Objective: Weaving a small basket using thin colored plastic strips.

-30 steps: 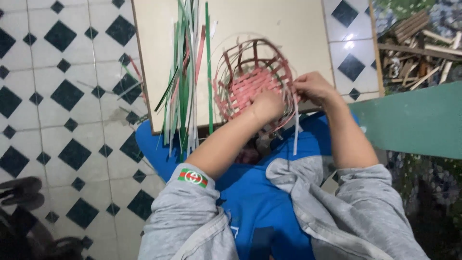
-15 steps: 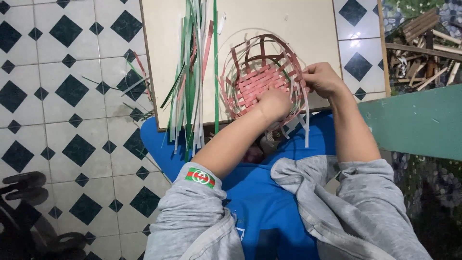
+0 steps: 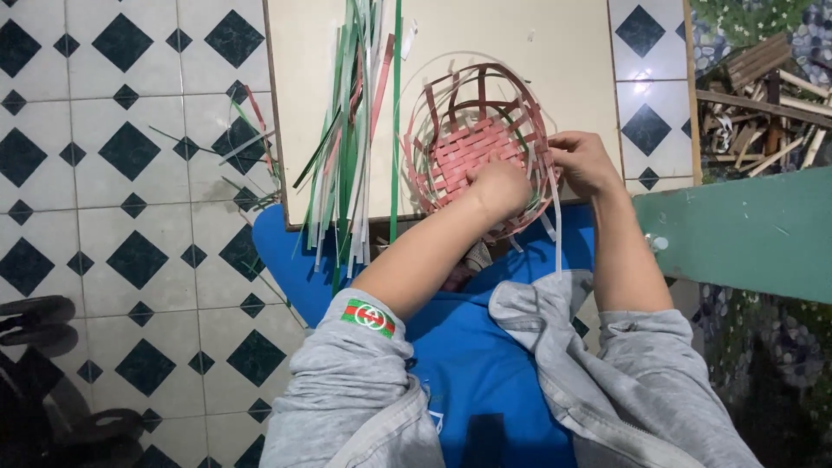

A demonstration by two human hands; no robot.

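A half-woven basket (image 3: 472,143) of pink and dark red strips rests on the near edge of a cream table (image 3: 555,39). My left hand (image 3: 501,186) is inside its near wall, fingers pressed on the weave. At the basket's right rim my right hand (image 3: 585,163) pinches a pale strip (image 3: 555,225), which hangs down over the table edge. Loose upright strips stand around the basket's rim.
A bundle of green, white and red strips (image 3: 351,139) lies on the table's left side and overhangs its edge. A few strips (image 3: 251,143) lie on the tiled floor. A green board (image 3: 745,230) sits to the right, scrap wood (image 3: 763,95) behind it. Dark shoes (image 3: 35,316) lie lower left.
The view has shifted, so the basket and table sit slightly lower in the frame. Both hands stay on the basket; the right hand has moved a little along the rim.
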